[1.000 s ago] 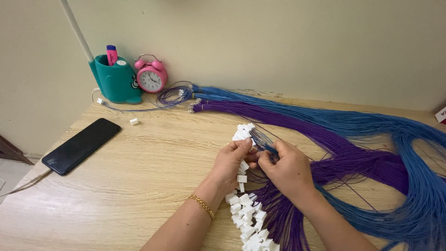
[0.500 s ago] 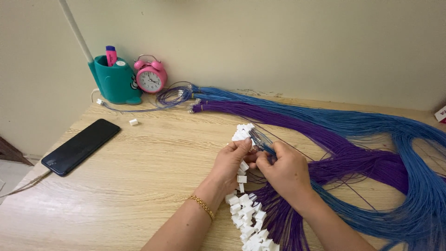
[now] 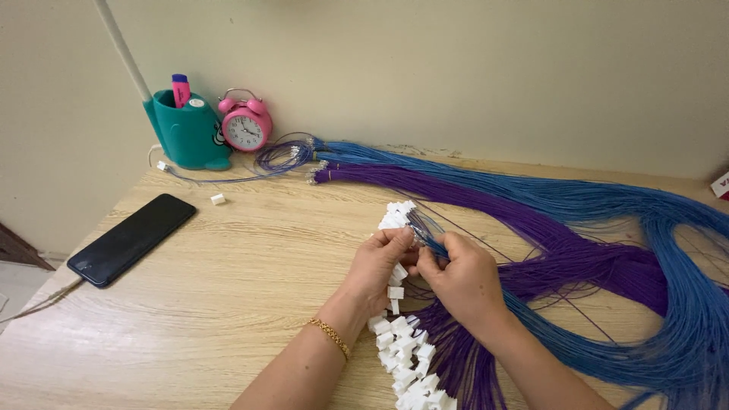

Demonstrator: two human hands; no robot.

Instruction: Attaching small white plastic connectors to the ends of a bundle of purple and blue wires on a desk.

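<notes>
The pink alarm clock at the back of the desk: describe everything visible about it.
The pink alarm clock is a small round twin-bell type, glossy like painted metal or plastic, with two pink bells and a thin handle arching over them. Its white dial has dark hands. It stands upright on the wooden desk near the wall, right beside the teal pen holder. Loops of thin blue wire lie just to its right. Neither hand is near it.

bare table (image 3: 250, 288) leftward; wire bundles (image 3: 607, 250) crowding the right
</notes>
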